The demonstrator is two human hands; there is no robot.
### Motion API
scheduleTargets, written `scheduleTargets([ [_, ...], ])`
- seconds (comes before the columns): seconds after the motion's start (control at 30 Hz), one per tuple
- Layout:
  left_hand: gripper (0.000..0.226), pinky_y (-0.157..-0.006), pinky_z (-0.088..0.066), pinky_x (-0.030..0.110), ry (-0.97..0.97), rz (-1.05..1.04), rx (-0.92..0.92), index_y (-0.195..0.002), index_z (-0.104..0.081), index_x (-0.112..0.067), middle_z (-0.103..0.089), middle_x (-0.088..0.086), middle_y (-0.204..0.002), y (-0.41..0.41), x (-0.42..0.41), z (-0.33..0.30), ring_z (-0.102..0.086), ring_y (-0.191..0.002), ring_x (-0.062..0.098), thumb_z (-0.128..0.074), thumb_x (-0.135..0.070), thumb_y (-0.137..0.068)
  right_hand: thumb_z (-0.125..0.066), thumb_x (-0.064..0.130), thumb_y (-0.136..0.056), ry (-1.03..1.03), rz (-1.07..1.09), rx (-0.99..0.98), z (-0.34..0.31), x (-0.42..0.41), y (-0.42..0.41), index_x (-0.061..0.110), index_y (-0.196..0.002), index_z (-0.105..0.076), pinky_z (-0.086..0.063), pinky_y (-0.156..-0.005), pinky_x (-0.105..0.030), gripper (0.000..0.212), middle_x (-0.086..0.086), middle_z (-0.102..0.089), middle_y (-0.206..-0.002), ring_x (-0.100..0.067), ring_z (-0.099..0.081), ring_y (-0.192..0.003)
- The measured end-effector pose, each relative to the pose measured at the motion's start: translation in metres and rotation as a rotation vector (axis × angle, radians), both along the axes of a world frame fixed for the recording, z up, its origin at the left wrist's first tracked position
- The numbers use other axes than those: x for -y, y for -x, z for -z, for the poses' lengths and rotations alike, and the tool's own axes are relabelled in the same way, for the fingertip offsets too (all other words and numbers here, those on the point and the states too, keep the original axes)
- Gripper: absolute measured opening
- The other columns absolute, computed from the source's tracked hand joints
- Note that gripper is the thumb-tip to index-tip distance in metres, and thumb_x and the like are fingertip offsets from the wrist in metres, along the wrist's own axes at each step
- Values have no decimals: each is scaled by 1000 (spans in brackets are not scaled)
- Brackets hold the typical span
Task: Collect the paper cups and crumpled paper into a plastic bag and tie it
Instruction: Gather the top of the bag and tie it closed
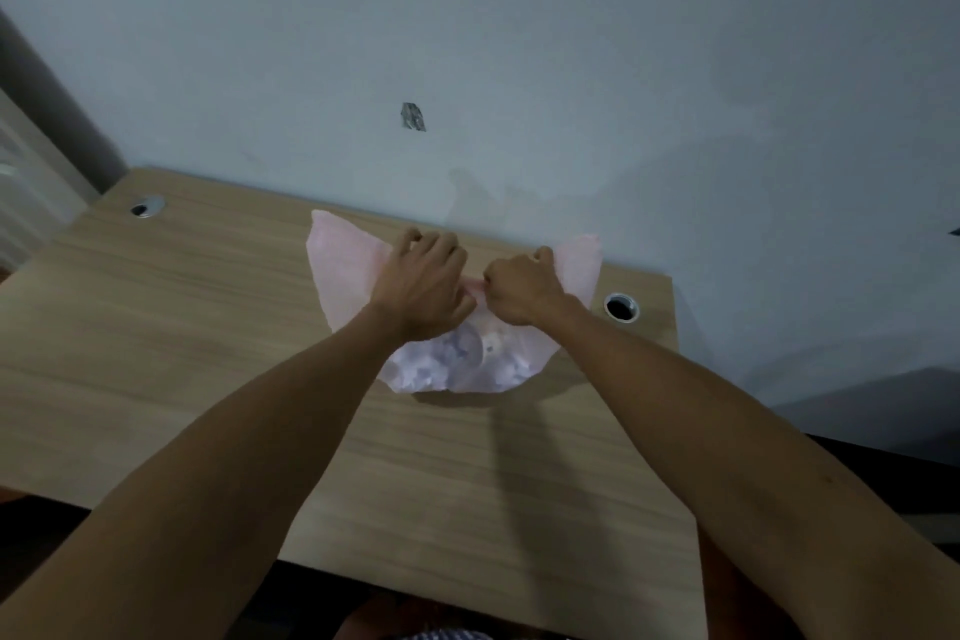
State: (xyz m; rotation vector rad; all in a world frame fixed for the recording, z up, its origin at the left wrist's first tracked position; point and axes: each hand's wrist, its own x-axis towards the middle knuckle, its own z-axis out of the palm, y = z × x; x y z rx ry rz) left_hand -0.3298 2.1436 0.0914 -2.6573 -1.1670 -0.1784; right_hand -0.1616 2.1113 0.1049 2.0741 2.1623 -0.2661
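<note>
A light wood-grain desk (182, 327) stands pushed against a pale blue-grey wall (467, 16). Two round cable holes with metal rims are set into its far side, one near the left corner (147, 206) and one near the right edge (621, 307). On the wall above the desk there is a small chipped patch (413, 116) showing grey, and darker stains (519, 187) spread along the wall just above the desk's back edge.
</note>
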Motion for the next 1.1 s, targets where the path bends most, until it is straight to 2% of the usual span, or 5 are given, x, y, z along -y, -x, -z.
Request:
scheduleTargets([
  [0.17, 18, -92, -34, 41, 13, -9, -87, -103, -61, -16, -61, 6, -103, -5, 11, 21, -57, -95, 28, -48, -25, -95, -44, 31, -98, 190, 5, -226, -10, -11, -21, 16, -79, -60, -36, -86, -43, 29, -6, -62, -98, -32, -59, -98],
  [0.27, 23, -89, -35, 39, 128, -127, -75, -111, -55, -17, -59, 5, -110, -6, 7, 28, -56, -101, 27, -44, -32, -98, -51, 52, -92, 291, -88, 107, -35, -11, -43, 24, -121, -57, -27, -104, -53, 41, -1, -62, -122, -27, -57, -115],
  [0.47, 33, -90, -43, 41, 258, -182, 21, -111, -60, -15, -66, 10, -108, -13, 2, 32, -62, -100, 33, -38, -39, -106, -77, 32, -82, 315, -63, 393, -65, -5, -66, 16, -107, -58, -42, -71, -33, 35, -2, -61, -103, -26, -58, -86],
  [0.8, 29, -91, -31, 44, 384, -238, -18, -92, -62, -27, -62, -3, -80, -35, 10, 39, -63, -91, 26, -44, -48, -96, -78, 20, -86, 146, 339, -1429, 0, 10, -34, 6, -93, -78, -53, -90, -36, 15, -12, -76, -98, -23, -70, -97],
  [1.1, 48, -111, -24, 49, -153, -40, 289, -123, -61, -13, -60, 9, -133, 40, 30, 24, -52, -127, 30, -56, -40, -83, -63, 55, -86, -169, 117, -438, 72, 1, 10, 20, -149, -29, -33, -98, -46, 80, -6, -41, -132, -32, -51, -121],
])
